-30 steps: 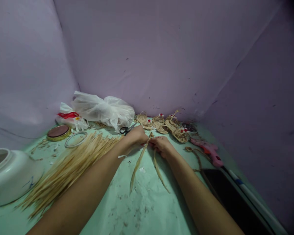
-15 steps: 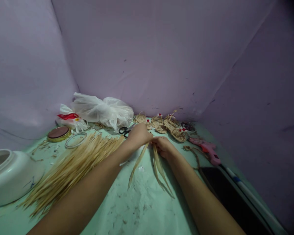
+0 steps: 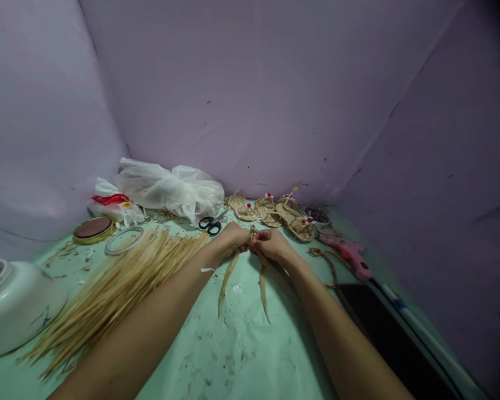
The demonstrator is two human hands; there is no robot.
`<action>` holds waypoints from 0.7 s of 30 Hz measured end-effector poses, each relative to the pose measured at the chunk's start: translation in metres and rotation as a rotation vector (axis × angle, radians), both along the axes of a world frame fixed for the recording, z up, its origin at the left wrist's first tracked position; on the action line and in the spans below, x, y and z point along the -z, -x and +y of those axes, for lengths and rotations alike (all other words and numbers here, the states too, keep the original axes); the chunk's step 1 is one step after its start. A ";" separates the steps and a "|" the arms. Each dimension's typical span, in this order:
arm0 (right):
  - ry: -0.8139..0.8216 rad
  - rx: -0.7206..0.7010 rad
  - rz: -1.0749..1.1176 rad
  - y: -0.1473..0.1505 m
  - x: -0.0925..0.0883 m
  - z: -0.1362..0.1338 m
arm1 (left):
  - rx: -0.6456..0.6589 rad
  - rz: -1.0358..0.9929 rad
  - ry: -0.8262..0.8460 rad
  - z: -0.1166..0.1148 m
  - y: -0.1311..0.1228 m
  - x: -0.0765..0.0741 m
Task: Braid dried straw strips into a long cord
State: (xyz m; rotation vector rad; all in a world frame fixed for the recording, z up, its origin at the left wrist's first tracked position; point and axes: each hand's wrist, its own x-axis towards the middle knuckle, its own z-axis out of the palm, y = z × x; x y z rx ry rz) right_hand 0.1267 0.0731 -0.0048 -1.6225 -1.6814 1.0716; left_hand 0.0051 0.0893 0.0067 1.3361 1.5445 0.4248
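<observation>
My left hand [image 3: 232, 238] and my right hand [image 3: 271, 244] meet at the middle of the green table [image 3: 241, 355], both closed on a small bundle of straw strands [image 3: 260, 286]. The loose ends of the strands trail toward me over the table. A short braided bit sticks up between my fingertips. To the left lies a big pile of loose straw [image 3: 112, 289].
Black scissors [image 3: 210, 224] lie just behind my hands. Several small woven straw sandals [image 3: 275, 210] sit at the back, a pink glue gun [image 3: 348, 253] at right, a dark tablet [image 3: 383, 328] beside my right arm. Plastic bags [image 3: 170, 189], a tin lid [image 3: 92, 228], a ring [image 3: 124, 240] and a white bowl [image 3: 12, 303] stand left.
My hands have drawn closer together and the straw ends have shifted, swinging from spread apart to hanging nearer each other. The view has tilted slightly.
</observation>
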 end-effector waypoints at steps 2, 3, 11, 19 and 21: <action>-0.153 -0.012 -0.321 0.000 -0.007 -0.002 | -0.025 0.048 -0.098 -0.001 -0.003 0.001; -0.186 0.003 -0.439 0.000 -0.011 -0.004 | -0.028 0.057 -0.129 -0.002 -0.004 0.001; -0.092 0.131 -0.570 0.010 -0.033 -0.018 | -0.095 -0.062 -0.013 -0.010 -0.007 -0.007; -0.227 0.152 -0.730 0.028 -0.032 -0.034 | -0.067 -0.188 0.095 -0.015 0.000 -0.013; -0.220 0.130 -0.751 0.030 -0.032 -0.036 | -0.057 -0.184 0.095 -0.015 0.001 -0.013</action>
